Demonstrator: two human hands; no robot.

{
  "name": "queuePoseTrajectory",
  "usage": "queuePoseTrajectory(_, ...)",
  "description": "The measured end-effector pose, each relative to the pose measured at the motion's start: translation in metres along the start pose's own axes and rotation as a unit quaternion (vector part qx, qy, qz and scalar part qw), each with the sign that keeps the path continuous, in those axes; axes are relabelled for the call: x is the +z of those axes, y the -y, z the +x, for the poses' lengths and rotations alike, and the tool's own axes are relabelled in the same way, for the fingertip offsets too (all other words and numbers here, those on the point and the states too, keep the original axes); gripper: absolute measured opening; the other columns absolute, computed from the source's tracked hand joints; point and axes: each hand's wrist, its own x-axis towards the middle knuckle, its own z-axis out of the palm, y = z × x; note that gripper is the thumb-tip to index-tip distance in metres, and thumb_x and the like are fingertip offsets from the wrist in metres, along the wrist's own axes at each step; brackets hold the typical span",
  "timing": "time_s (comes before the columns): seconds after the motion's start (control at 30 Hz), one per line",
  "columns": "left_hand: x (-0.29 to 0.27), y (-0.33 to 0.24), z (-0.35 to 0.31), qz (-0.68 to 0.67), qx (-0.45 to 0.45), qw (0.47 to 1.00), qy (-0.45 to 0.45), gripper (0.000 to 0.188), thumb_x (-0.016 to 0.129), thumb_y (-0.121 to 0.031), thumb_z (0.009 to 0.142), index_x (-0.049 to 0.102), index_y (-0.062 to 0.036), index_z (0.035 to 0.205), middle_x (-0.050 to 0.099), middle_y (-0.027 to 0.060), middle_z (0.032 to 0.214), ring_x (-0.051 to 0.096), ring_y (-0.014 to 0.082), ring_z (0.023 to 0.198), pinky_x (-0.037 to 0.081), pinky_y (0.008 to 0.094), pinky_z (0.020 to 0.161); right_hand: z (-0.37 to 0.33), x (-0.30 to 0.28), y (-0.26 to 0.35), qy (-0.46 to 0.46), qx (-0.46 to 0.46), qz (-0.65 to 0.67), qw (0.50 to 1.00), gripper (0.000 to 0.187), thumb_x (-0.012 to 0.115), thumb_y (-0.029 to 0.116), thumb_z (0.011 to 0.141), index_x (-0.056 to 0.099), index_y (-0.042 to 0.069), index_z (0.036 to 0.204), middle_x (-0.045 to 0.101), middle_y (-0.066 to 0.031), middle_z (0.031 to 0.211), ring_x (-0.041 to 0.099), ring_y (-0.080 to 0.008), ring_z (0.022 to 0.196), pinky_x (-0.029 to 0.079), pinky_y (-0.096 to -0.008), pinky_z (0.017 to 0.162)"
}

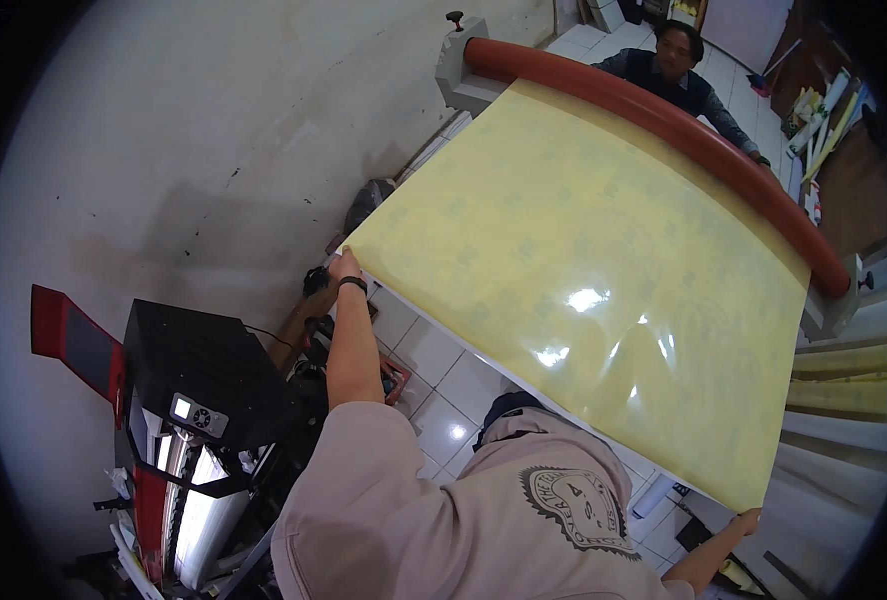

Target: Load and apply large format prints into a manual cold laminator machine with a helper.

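Observation:
A wide, glossy yellow sheet with faint printed marks on it stretches from a long red roller toward my body. My left hand is closed on its near left corner, with a dark band around the wrist. At the near right corner, my right hand pinches the edge of the same sheet. Between my hands the sheet hangs fairly taut, with some ripples and bright reflections on its right half. A white layer shows along its near edge.
Behind the roller is a co-worker, arms spread along it. Grey end brackets hold the roller. A black and red wide-format machine stands at my left by the wall. Yellowish rolls lie at the right.

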Motion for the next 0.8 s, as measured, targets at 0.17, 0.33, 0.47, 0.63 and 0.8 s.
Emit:
queuePoseTrajectory(0.17,0.013,-0.009,-0.021,0.02,-0.048,0.999,0.003,0.028,0.062,-0.013,0.095,0.062,0.009,0.112,0.068,0.0125,0.108,0.066,0.0219,0.09,0.051,0.0349,0.08,-0.001,-0.009,0.022,0.009,0.049,0.14,0.989,0.064,0.064,0.044,0.086,0.059,-0.013,0.115,0.065,-0.0191,0.111,0.064,-0.0282,0.089,0.052,-0.0395,0.07)
queuePoseTrajectory(0.33,0.01,0.015,-0.013,-0.065,-0.083,0.994,0.042,0.025,0.065,-0.007,0.092,0.062,0.0075,0.112,0.067,0.0122,0.108,0.066,0.0228,0.092,0.052,0.0369,0.082,0.077,-0.027,-0.013,0.01,-0.112,-0.053,0.992,0.058,0.062,0.04,0.087,0.058,-0.012,0.112,0.065,-0.0181,0.106,0.064,-0.0261,0.085,0.052,-0.0397,0.067)
queuePoseTrajectory(0.47,-0.008,0.0,0.012,-0.044,-0.056,0.996,0.058,0.033,0.062,-0.005,0.093,0.053,0.0062,0.123,0.062,0.0165,0.12,0.064,0.0297,0.101,0.053,0.0449,0.087,0.0,-0.005,0.02,0.016,0.079,0.091,0.993,0.056,0.062,0.04,0.089,0.059,-0.012,0.11,0.066,-0.0158,0.103,0.063,-0.0243,0.083,0.051,-0.0393,0.063)
queuePoseTrajectory(0.63,-0.057,-0.04,0.102,-0.104,-0.138,0.972,0.16,0.03,0.07,-0.017,0.086,0.063,-0.001,0.112,0.069,0.012,0.106,0.068,0.0262,0.089,0.054,0.041,0.071,-0.016,0.034,0.003,0.071,0.03,0.146,0.986,0.038,0.065,0.039,0.09,0.066,0.001,0.092,0.066,-0.0061,0.082,0.055,-0.0176,0.065,0.044,-0.034,0.054)
queuePoseTrajectory(0.8,0.009,0.026,0.028,-0.014,-0.179,0.969,0.168,0.041,0.045,-0.025,0.102,0.051,0.004,0.131,0.058,0.0171,0.132,0.058,0.0328,0.117,0.048,0.0452,0.101,-0.009,-0.02,0.014,0.029,0.068,0.215,0.974,0.057,0.055,0.042,0.094,0.063,-0.011,0.113,0.068,-0.0182,0.112,0.066,-0.0294,0.095,0.053,-0.0401,0.079)
